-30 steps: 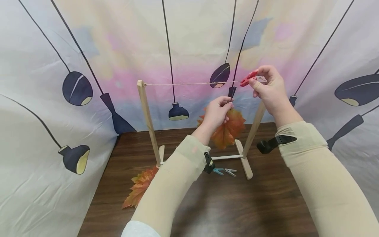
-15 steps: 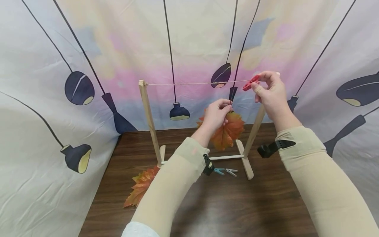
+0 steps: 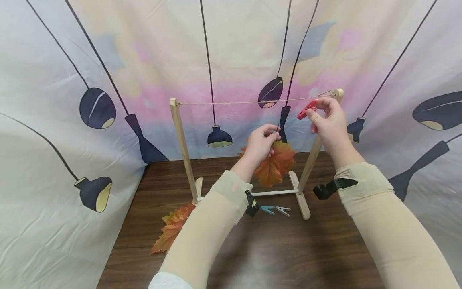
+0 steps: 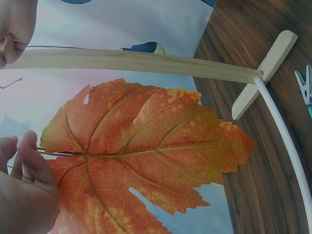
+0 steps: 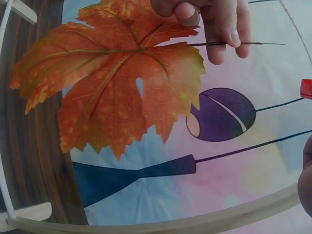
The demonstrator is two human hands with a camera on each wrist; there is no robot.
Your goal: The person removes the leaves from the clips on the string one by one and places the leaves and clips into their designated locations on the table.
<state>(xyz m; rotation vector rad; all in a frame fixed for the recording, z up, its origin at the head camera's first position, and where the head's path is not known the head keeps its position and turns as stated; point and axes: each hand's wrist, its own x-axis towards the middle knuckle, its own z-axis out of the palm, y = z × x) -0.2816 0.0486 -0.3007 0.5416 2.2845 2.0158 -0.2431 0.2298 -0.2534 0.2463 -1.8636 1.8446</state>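
Observation:
My left hand (image 3: 260,145) pinches the thin stem of an orange maple leaf (image 3: 275,165), which hangs below the fingers. In the left wrist view the leaf (image 4: 146,141) spreads wide, its veins plain to see. A red clothespin (image 3: 306,110) is held between thumb and fingers of my right hand (image 3: 327,125), just under the right end of the string (image 3: 231,102). Only a bit of that clothespin (image 5: 306,88) enters the right wrist view. Stem and leaf are below the string, apart from it.
A wooden frame with a left post (image 3: 182,148) and right post (image 3: 311,162) carries the string. On the brown table (image 3: 288,253) lie a blue clothespin (image 3: 267,210), a whitish clothespin (image 3: 283,210) and another leaf (image 3: 172,228), partly behind my left arm. A lamp-printed cloth (image 3: 238,48) hangs behind.
Both hands have sunk a little, leaf and red clothespin with them. The clothespin has come away from the string, and the right post's top now shows.

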